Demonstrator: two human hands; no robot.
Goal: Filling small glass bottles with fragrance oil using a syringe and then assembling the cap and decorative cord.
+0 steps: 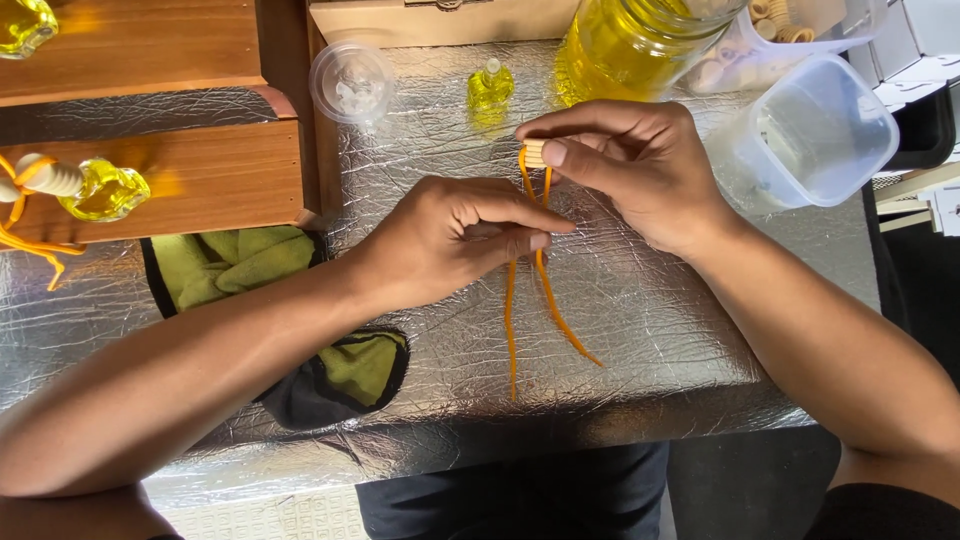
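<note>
Over foil-covered table (650, 330), right hand (640, 170) fingers pinch wooden cap (534, 152); left hand (450, 235) fingers closed on orange cord (545, 290).

Orange cord (541, 270); pale wooden cap (534, 152); yellow liquid in small bottle (489, 90); crinkled silver foil table (640, 320); green cloth (230, 262).

head cam | looks steeply down, close | foil-covered table (640, 330) fills frame | single view
</note>
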